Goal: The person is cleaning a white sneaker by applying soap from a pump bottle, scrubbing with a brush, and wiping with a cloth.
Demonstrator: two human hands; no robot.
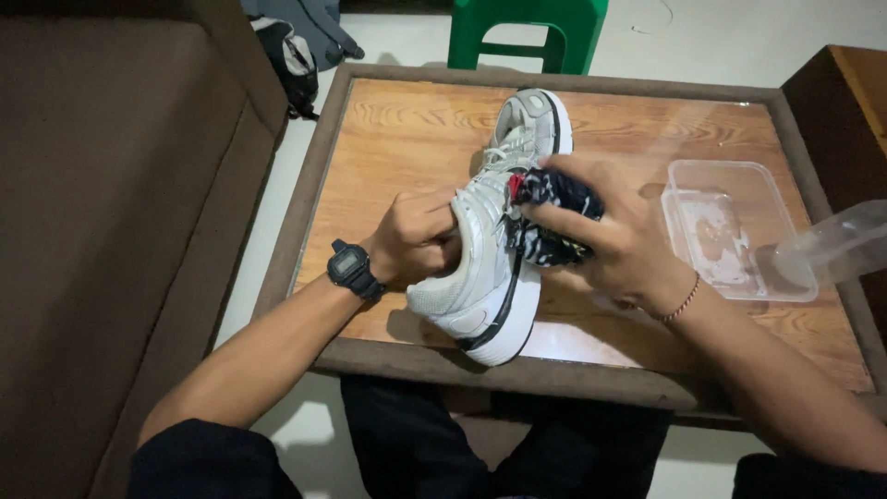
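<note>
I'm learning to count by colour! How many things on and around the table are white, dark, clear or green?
White: 1, the shoe, steadied by the left hand.
Dark: 1, the patterned cloth, pressed to it by the right hand.
Clear: 2, the plastic tub and plastic bottle.
Green: 1, the stool.
Total: 5
</note>
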